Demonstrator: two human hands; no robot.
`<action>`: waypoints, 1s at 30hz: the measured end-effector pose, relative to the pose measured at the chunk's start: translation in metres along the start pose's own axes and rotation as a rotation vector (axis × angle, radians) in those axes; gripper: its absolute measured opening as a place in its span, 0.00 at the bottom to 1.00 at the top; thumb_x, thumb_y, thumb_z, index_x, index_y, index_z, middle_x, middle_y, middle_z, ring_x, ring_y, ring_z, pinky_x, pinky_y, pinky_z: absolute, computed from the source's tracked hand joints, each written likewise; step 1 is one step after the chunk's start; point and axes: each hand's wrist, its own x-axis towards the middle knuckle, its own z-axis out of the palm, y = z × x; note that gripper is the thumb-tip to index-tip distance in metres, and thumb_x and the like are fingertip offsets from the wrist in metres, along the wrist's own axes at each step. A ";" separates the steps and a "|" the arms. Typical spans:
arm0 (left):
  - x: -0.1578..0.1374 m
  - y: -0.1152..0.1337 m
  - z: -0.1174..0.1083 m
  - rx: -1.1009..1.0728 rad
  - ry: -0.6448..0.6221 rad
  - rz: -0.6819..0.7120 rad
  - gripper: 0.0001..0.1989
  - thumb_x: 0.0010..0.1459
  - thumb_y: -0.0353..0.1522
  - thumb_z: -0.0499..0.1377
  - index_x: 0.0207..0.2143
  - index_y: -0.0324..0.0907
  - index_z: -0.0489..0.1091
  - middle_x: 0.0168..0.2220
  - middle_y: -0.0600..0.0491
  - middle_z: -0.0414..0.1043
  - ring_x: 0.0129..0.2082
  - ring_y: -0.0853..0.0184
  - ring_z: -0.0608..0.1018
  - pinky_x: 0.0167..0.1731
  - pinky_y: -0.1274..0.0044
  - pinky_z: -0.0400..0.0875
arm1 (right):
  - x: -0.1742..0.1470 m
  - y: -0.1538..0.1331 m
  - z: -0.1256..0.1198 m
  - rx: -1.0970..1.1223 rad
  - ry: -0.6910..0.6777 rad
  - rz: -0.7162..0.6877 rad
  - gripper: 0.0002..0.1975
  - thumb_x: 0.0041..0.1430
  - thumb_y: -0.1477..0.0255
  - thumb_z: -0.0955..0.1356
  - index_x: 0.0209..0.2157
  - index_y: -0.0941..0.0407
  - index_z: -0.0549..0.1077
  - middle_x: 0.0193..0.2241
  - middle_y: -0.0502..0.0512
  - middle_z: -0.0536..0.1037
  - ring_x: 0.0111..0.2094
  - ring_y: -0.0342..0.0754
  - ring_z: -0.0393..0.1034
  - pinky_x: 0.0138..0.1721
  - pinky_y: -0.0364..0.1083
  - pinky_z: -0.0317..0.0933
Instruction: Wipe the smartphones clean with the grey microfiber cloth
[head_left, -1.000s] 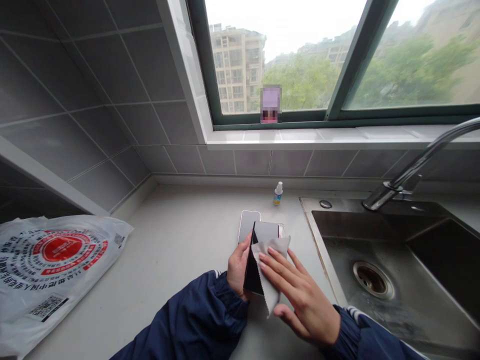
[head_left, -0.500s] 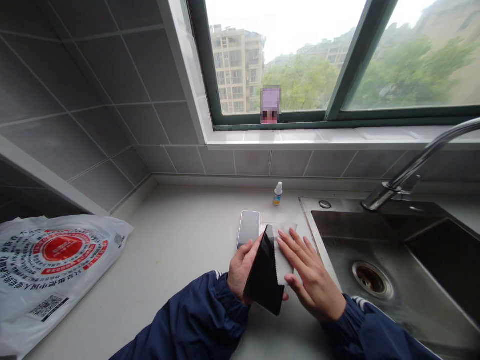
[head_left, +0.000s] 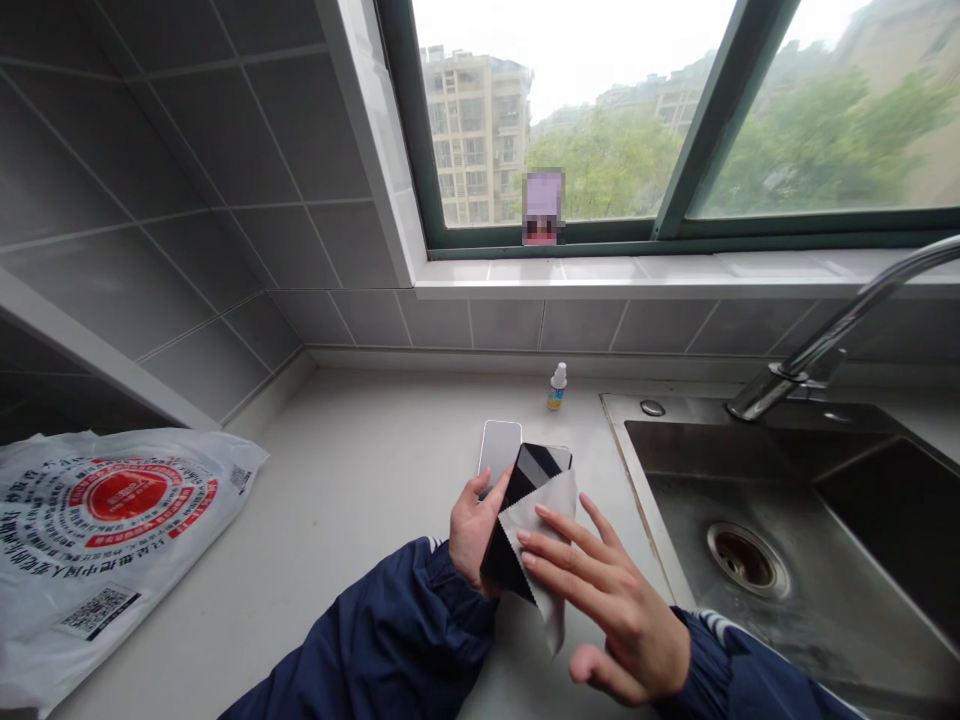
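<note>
My left hand (head_left: 472, 545) is wrapped round the edge of a black smartphone (head_left: 511, 565), its glossy screen tilted up and showing reflections. Over the middle and right of the screen lies a light grey cleaning cloth (head_left: 541, 505) with zigzag edges, one corner drooping below the phone. My right hand (head_left: 611, 590) presses flat on this cloth with its fingers stretched out, the thumb held away. Partly hidden behind my left hand, a second phone (head_left: 500, 447) with a pale frame lies on the counter. A small spray bottle (head_left: 556, 388) with a white top stands farther back.
To the right is a stainless steel sink (head_left: 679, 500) with a drain (head_left: 748, 560) and a chrome faucet (head_left: 795, 360). A printed white plastic bag (head_left: 180, 560) lies at the left on the pale counter (head_left: 337, 500). A window frame (head_left: 600, 243) rises behind.
My right hand has moved the cloth leftward across the phone screen. The phone has turned from steeply tilted to facing more upward. The bottle and the second phone stay put.
</note>
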 end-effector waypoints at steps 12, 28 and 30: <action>-0.004 0.001 -0.002 0.182 -0.140 -0.092 0.33 0.62 0.49 0.44 0.68 0.50 0.48 0.58 0.41 0.62 0.45 0.51 0.74 0.45 0.54 0.64 | -0.007 0.021 -0.005 -0.097 0.089 0.157 0.34 0.70 0.51 0.48 0.66 0.56 0.58 0.64 0.61 0.62 0.66 0.63 0.50 0.65 0.67 0.37; 0.000 -0.004 -0.003 0.175 -0.100 0.020 0.33 0.63 0.47 0.46 0.68 0.48 0.49 0.59 0.41 0.65 0.49 0.49 0.75 0.50 0.52 0.64 | -0.005 0.014 0.003 -0.105 0.009 0.167 0.33 0.70 0.52 0.50 0.65 0.57 0.59 0.63 0.61 0.63 0.67 0.62 0.50 0.66 0.68 0.30; 0.001 -0.006 -0.003 0.152 -0.052 0.068 0.33 0.63 0.47 0.48 0.67 0.46 0.51 0.56 0.40 0.68 0.48 0.51 0.76 0.50 0.56 0.66 | -0.001 0.005 0.005 -0.079 -0.034 0.114 0.33 0.69 0.51 0.52 0.65 0.57 0.59 0.62 0.60 0.65 0.67 0.61 0.51 0.66 0.67 0.27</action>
